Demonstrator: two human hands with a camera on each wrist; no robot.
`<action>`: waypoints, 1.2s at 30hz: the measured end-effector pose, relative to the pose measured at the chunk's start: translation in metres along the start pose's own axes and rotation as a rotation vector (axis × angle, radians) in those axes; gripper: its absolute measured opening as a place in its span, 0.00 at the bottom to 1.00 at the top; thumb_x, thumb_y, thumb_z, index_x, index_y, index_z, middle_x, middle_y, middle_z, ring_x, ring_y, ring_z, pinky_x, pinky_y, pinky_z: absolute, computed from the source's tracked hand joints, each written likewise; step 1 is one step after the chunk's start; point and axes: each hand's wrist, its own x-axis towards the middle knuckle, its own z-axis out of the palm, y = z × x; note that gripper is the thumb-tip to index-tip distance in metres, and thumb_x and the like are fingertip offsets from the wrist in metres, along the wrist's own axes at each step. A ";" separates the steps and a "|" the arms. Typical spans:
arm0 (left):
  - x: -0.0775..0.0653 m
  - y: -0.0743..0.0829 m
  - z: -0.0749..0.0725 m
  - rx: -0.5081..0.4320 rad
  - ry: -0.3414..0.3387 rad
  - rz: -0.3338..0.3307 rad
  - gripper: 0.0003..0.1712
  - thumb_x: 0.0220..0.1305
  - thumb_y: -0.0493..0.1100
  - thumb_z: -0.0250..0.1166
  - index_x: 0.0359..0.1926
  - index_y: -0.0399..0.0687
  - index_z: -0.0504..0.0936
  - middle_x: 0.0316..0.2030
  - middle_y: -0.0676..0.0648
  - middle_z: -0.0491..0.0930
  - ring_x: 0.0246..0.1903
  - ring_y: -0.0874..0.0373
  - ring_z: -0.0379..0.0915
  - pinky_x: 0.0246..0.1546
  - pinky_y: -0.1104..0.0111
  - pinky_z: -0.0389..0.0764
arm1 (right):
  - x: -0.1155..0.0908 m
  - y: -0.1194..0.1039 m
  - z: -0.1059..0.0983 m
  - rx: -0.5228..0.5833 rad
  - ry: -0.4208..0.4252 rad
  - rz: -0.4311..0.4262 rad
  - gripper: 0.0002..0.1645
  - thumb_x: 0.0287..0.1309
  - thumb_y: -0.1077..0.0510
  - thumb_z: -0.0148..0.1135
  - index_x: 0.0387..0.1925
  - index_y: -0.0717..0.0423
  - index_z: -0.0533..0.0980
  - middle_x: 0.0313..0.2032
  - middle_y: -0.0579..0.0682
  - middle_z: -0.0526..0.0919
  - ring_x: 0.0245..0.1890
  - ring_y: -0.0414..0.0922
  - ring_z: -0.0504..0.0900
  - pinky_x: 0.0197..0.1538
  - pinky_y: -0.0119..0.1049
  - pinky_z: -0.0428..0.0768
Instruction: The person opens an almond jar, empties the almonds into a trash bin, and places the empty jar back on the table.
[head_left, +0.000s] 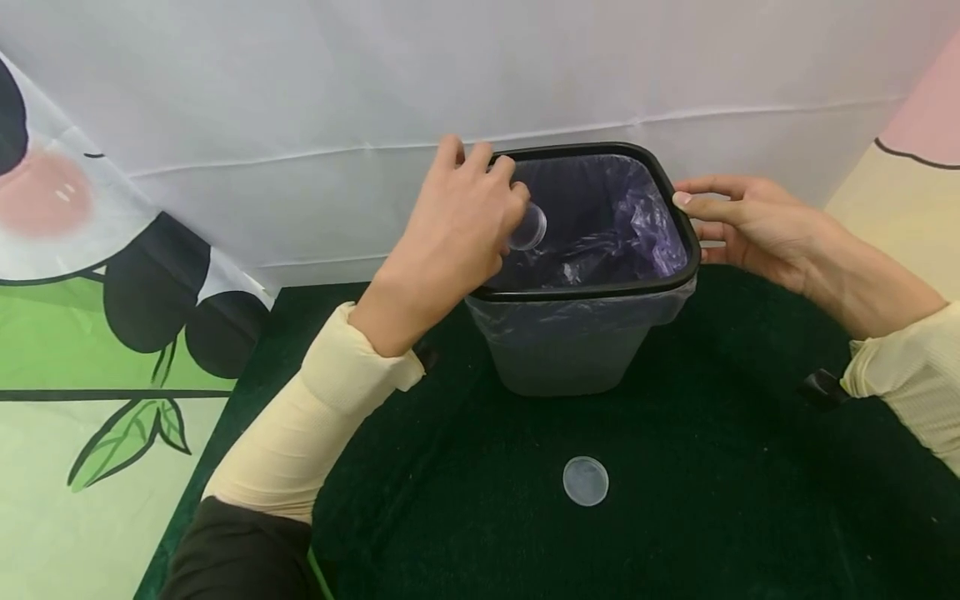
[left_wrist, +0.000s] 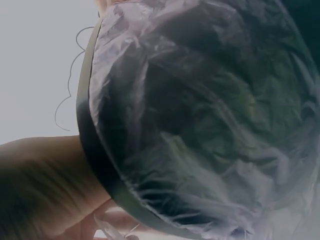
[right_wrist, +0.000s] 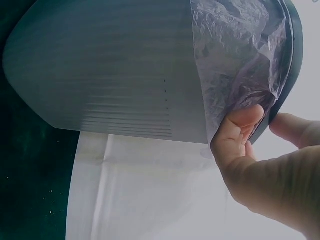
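A grey trash can stands upright at the back of the table, with a black rim and a thin purple liner bag folded over its edge. My left hand is over the can's left side and holds a small clear round plastic container above the opening. Its exact shape is partly hidden by the fingers. On the right, my right hand grips the rim; in the right wrist view its fingertips press the liner outside. A translucent round lid lies flat in front of the can.
Dark green cloth covers the table. Directly behind the can hangs a white curtain. A cartoon-printed panel borders the left side, and another printed panel is at the right.
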 end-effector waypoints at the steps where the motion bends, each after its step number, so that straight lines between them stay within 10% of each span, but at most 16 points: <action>1: 0.000 0.000 -0.001 0.002 -0.001 -0.005 0.18 0.62 0.48 0.74 0.51 0.48 0.86 0.42 0.45 0.80 0.47 0.44 0.71 0.57 0.51 0.67 | 0.000 0.000 0.000 0.004 -0.002 0.001 0.28 0.74 0.55 0.59 0.70 0.52 0.63 0.49 0.43 0.83 0.39 0.41 0.87 0.41 0.38 0.86; 12: 0.003 0.001 -0.005 0.110 0.019 -0.087 0.24 0.61 0.49 0.74 0.56 0.46 0.84 0.44 0.43 0.80 0.47 0.45 0.71 0.57 0.52 0.67 | 0.000 -0.002 0.001 0.006 0.002 0.008 0.28 0.74 0.55 0.60 0.69 0.51 0.63 0.47 0.43 0.84 0.39 0.42 0.88 0.41 0.38 0.86; 20: 0.004 0.000 -0.005 -0.269 -0.109 0.079 0.34 0.60 0.62 0.75 0.64 0.55 0.83 0.54 0.48 0.84 0.52 0.46 0.74 0.56 0.51 0.68 | -0.001 -0.002 0.002 0.011 0.007 0.015 0.27 0.74 0.54 0.60 0.69 0.51 0.64 0.47 0.43 0.85 0.38 0.42 0.88 0.40 0.39 0.86; 36: 0.008 0.001 -0.005 -0.366 -0.120 0.091 0.37 0.68 0.69 0.64 0.66 0.50 0.79 0.56 0.47 0.84 0.54 0.48 0.78 0.54 0.54 0.72 | 0.001 0.000 0.001 0.009 0.025 0.024 0.24 0.73 0.53 0.62 0.66 0.49 0.68 0.47 0.43 0.83 0.38 0.41 0.87 0.40 0.38 0.86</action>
